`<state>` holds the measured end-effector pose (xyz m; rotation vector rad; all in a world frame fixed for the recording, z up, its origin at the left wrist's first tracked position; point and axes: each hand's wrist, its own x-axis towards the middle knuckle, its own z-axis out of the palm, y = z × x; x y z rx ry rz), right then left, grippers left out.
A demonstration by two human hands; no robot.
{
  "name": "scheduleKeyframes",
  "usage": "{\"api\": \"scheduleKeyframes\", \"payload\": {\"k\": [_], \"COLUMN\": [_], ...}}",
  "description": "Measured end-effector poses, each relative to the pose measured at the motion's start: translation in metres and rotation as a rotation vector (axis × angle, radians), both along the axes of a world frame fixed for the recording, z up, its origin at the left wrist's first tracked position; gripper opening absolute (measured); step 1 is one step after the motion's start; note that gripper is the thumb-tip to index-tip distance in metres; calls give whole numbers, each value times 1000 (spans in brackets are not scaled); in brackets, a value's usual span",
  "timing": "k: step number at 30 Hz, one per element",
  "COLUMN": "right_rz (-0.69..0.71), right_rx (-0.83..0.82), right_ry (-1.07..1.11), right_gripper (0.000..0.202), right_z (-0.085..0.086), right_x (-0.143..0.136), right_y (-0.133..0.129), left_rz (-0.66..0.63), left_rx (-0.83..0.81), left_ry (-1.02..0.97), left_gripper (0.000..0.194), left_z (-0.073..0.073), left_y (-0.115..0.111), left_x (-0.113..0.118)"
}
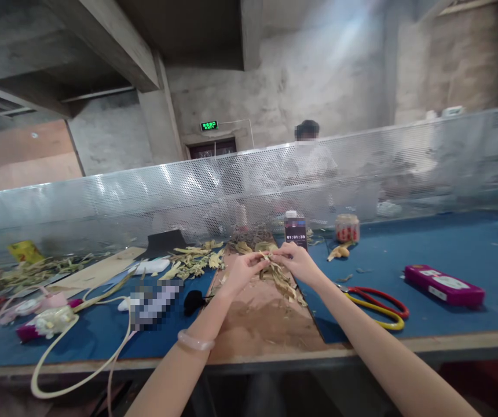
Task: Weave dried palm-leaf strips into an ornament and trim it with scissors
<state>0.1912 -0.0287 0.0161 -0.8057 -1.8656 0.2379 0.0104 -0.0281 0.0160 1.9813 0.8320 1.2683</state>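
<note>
Over the brown board (270, 330), my left hand (245, 272) and right hand (296, 262) meet, fingertips narrowed on dried leaves (281, 278); these look brittle, so I judge that pinching or tugging too hard could crack them.

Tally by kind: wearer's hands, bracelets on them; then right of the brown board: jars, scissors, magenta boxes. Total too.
Hands: 2 (left hand and right hand, both at the dried leaves)
Bracelet: 1, left wrist
Jar: 1
Scissors: 1 pair, red and yellow handles
Magenta box: 1
Total: 6
</note>
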Motion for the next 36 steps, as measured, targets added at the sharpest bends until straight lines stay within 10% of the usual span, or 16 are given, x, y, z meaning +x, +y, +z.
{"api": "scheduleKeyframes", "payload": {"k": [15, 28, 36], "right_rz": [-165, 123, 44], "right_rx": [113, -17, -36], "right_ry": [-49, -53, 69], "right_gripper": [20, 25, 19], "right_z": [-9, 0, -7], "right_x": [-11, -7, -10], "right_y": [5, -3, 5], "left_rz": [33, 65, 78], "left_rx": [-3, 3, -39], "left_ry": [-27, -75, -135], "left_gripper": [41, 39, 38], "left_z": [-2, -4, -5], "left_y": [0, 6, 5], "left_x": [2, 0, 3]}}
